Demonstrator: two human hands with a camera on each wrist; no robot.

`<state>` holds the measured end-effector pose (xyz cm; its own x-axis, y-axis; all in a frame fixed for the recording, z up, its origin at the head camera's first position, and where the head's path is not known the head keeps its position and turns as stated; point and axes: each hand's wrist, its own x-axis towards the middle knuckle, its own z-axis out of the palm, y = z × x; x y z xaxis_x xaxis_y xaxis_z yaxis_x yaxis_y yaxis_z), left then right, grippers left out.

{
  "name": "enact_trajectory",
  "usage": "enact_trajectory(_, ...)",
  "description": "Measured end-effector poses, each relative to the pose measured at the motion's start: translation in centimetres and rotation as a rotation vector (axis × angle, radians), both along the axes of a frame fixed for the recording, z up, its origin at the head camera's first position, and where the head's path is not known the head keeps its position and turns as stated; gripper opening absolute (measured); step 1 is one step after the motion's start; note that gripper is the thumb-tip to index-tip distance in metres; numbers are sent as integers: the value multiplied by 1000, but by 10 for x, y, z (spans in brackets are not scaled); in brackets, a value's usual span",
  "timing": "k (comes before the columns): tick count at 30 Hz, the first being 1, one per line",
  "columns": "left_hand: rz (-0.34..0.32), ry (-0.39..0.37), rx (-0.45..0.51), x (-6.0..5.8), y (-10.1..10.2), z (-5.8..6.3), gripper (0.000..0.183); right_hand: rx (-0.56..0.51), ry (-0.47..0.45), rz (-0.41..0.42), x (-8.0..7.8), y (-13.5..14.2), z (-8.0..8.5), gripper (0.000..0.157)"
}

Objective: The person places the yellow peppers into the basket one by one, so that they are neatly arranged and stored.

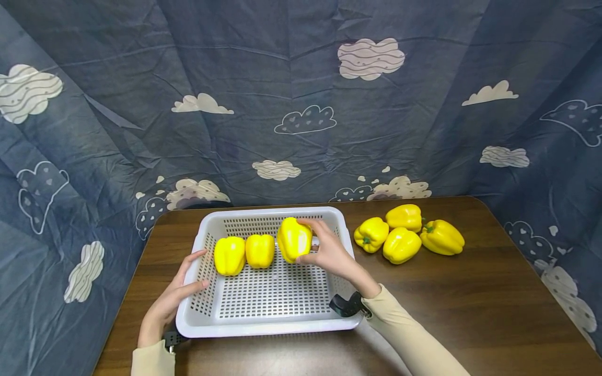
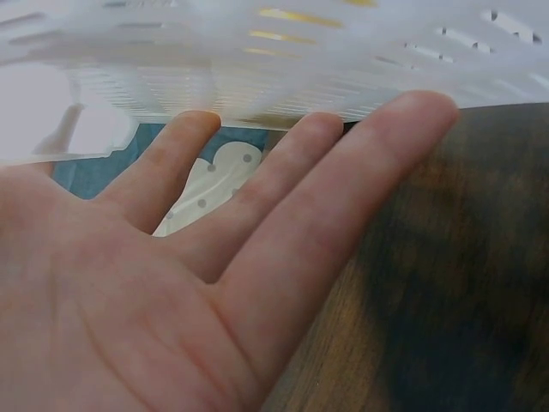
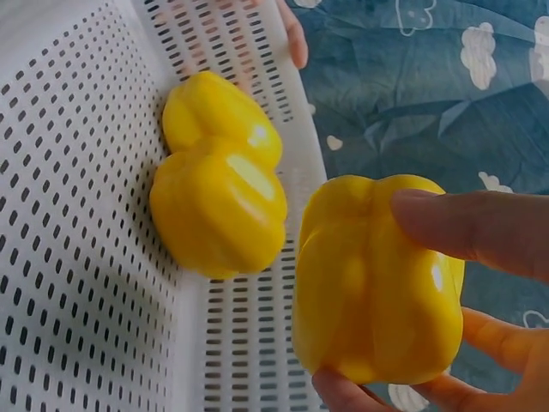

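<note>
A yellow bell pepper is held between the thumb and fingers of my right hand, above the back right part of the white perforated plastic basket. In the right wrist view the held pepper shows its lobed side, thumb on one side and fingertips on the other. My left hand holds the basket's left side, thumb over the rim and fairly straight fingers against the outer wall. Inside the basket, toward its back left, two yellow bell peppers sit side by side.
Several more yellow bell peppers lie grouped on the brown wooden table, right of the basket. A dark blue cloth with cloud prints hangs behind and beside the table. Each wrist wears a black strap device.
</note>
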<state>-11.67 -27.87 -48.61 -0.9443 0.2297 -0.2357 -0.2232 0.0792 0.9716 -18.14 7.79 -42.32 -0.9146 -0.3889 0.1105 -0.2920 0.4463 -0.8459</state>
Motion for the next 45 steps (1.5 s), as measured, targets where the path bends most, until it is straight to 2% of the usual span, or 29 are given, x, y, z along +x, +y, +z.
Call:
enact_trajectory(6, 9, -6, -3, 0, 0, 0, 72, 87, 30, -7, -8, -12, -5, 82)
enact_trajectory(19, 2, 4, 0, -1, 1, -1, 72, 232, -29, -34, -20, -28, -16, 85)
enact_trajectory(35, 9, 1, -8, 1, 0, 0, 72, 320, -80, 31, -27, -36, -32, 89)
enact_trajectory(45, 6, 4, 7, 0, 1, 0, 73, 351, -150, 77, -26, -33, -33, 89)
